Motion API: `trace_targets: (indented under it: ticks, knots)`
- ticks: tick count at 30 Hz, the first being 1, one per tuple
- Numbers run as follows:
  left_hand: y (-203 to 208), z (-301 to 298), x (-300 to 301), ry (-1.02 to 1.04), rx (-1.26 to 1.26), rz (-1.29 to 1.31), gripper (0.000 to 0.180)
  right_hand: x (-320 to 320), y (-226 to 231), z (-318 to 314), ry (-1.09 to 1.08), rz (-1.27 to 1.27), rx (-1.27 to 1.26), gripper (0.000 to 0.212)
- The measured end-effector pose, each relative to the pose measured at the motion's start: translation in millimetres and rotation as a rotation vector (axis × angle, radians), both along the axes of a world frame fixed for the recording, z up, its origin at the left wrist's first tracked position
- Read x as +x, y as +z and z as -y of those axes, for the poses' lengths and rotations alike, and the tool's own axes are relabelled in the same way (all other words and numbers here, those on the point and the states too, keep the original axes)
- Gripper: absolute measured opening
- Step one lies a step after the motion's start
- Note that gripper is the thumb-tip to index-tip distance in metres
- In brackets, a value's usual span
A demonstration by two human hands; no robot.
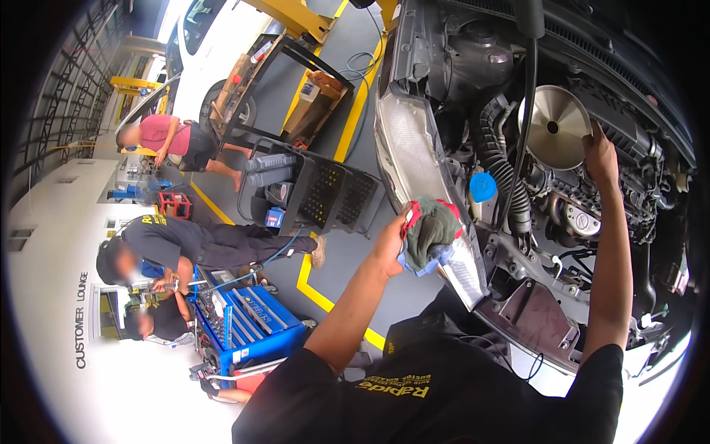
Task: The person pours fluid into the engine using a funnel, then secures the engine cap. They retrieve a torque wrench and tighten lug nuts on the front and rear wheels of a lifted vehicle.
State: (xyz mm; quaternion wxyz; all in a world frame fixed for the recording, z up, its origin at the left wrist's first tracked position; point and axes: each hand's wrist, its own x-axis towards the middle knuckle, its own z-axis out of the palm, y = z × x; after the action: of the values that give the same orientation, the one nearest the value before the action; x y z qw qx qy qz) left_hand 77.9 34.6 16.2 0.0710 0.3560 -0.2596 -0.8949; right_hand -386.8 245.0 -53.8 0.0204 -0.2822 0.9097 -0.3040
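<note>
Around us spreads a workshop with a grey floor crossed by yellow lines. On the left we see a white car, a dark cart with a perforated panel, and a blue tool cabinet with tools on top. Three co-workers are over there: a person in a pink top, a person in a black shirt and cap, and another person in black lower down. On the right we look into a car's open engine bay, with a clear headlight along its near edge, a blue cap and a ribbed black hose.

Both our forearms come up from the lower edge, out of black sleeves. The left one slants inward, its hand raised just beside the headlight; the right one reaches nearly straight up over the engine.

Our left fingers are clenched around a bundle of cloths, green-grey, red and blue. Our right hand grips the right rim of a metal funnel, its index finger along the edge and its thumb hidden. The funnel is above the engine, its wide mouth toward us; we cannot tell whether its spout is seated.
</note>
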Motion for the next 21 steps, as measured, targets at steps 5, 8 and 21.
trace_targets:
  ticks: [5,8,21]
  knots:
    - [-6.3,-10.9,11.0,0.012,0.068,0.031,0.053,-3.1,-29.2,-11.5,-0.085,-0.004,0.061,0.050]
    - [-12.4,-15.7,12.6,0.011,0.069,0.029,0.053,-7.1,-52.9,-13.7,-0.123,-0.042,-0.060,0.048]
    - [-9.8,-32.0,14.2,-0.083,0.086,-0.025,0.061,13.2,-62.9,-12.7,-0.278,0.088,-0.138,0.041]
